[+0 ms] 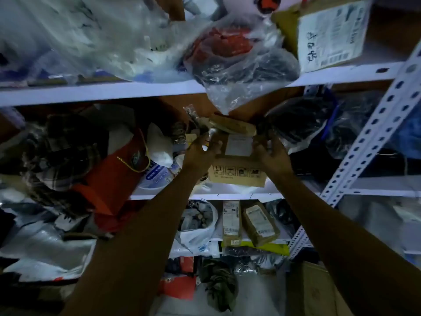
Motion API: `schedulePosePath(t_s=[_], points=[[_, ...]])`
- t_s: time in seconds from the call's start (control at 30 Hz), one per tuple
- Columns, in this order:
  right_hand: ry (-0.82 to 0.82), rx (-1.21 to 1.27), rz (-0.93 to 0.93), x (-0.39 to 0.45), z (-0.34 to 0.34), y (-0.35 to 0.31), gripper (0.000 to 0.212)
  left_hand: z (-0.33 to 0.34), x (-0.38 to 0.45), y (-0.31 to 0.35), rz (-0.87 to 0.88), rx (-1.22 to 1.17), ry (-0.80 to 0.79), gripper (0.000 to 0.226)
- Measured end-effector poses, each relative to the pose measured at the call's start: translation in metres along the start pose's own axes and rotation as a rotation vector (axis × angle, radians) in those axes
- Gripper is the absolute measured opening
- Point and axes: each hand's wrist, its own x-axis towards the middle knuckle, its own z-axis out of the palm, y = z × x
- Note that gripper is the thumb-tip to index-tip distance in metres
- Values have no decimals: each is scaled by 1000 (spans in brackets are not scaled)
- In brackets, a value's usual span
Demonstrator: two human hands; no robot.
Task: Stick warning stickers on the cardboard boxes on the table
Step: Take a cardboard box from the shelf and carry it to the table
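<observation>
Both forearms reach up to the middle shelf (227, 196). Left hand (200, 153) and right hand (272, 156) clasp opposite sides of a cardboard box (237, 165), fingers curled on it, likely to pull it off for stickering. Box sits at the shelf edge, handling symbols facing out, white label on top. No sticker visible yet.

small brown cardboard box (237, 166) on the middle shelf edge, a white label on top, printed handling symbols on its front face.
</observation>
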Motion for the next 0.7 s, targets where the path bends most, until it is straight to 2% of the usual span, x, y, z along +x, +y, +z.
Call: schedulePosePath(t_s=[0.07, 0.13, 0.23, 0.37, 0.5, 0.7], points=[[-38, 106, 21, 11, 7, 6, 40, 6, 10, -1, -41, -77, 74, 18], [-76, 139, 49, 16, 12, 15, 35, 15, 20, -12, -89, -249, 76, 12], [-83, 279, 101, 24, 19, 24, 38, 30, 28, -21, -199, -477, 23, 18], [-67, 520, 188, 24, 25, 31, 56, 44, 28, -37, -282, -700, 29, 23], [-35, 535, 245, 25, 28, 36, 57, 44, 32, -41, -281, -775, -18, 27], [-46, 555, 242, 23, 27, 33, 52, 43, 29, -37, -280, -734, -62, 37]])
